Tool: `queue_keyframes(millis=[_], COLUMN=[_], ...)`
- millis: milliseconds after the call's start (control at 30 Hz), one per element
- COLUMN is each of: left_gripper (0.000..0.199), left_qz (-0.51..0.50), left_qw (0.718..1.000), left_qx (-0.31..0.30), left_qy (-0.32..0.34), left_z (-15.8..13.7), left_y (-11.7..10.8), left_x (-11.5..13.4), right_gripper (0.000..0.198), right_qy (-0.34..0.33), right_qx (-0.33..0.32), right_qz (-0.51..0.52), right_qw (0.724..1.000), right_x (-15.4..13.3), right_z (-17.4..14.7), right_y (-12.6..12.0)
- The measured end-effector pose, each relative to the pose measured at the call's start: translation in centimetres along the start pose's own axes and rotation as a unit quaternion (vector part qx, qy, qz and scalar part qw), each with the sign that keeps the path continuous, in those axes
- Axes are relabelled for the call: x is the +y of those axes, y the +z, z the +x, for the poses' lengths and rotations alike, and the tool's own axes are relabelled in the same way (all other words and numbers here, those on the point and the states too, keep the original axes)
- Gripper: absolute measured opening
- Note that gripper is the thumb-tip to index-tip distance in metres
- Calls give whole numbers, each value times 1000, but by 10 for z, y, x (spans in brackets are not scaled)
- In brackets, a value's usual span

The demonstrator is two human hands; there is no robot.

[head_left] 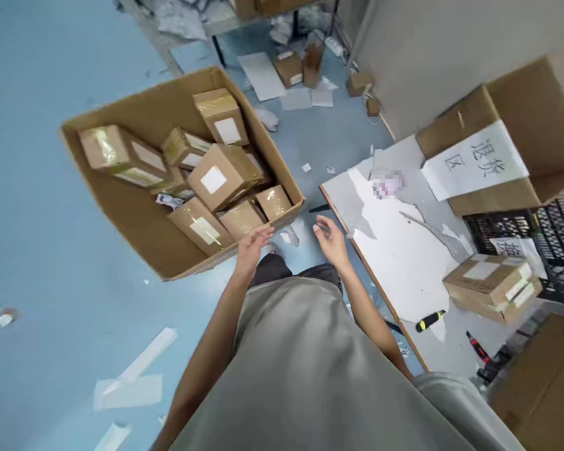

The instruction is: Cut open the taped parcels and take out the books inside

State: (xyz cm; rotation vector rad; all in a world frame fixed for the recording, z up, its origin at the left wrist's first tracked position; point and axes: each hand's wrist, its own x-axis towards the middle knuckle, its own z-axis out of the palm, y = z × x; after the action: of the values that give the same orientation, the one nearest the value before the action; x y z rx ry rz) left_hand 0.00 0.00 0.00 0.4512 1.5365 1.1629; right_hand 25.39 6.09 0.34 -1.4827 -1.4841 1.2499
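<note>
A large open cardboard carton (136,241) stands in front of me, tilted in view, with several taped brown boxes (223,175) inside, some bearing white labels. My left hand (252,249) is at the carton's near rim, its fingers stretched out along the edge; whether they press on it I cannot tell. Between the carton and the table, my right hand (331,241) is held in the air with curved, parted fingers and nothing in them. A small crumpled printed packet (169,200) lies among the boxes.
To my right, the table (404,269) carries a yellow-black cutter (430,321), a taped box (491,285) and an open carton with a Chinese sign (474,160). A black crate (559,232) stands behind. Paper scraps (131,391) and small boxes (289,69) litter the blue floor.
</note>
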Motion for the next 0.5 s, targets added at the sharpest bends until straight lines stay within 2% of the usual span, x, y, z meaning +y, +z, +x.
queue_keyframes(millis=[133, 233, 367, 500], left_gripper=[56, 40, 31, 38], left_qz=[-9, -16, -10, 47], left_qw=[996, 987, 973, 972], left_qx=[75, 131, 177, 191], left_qy=[-41, -91, -145, -128], left_z=[28, 55, 104, 162], left_y=[-76, -111, -131, -136], left_x=[3, 1, -5, -13], right_gripper=[49, 40, 35, 38], right_qy=[20, 53, 124, 209], right_qx=[-91, -154, -180, -158], right_qz=[-28, -40, -54, -40], right_qw=[995, 986, 974, 964], right_x=[-16, -16, 1, 36], right_z=[38, 70, 125, 197], right_y=[70, 114, 166, 211])
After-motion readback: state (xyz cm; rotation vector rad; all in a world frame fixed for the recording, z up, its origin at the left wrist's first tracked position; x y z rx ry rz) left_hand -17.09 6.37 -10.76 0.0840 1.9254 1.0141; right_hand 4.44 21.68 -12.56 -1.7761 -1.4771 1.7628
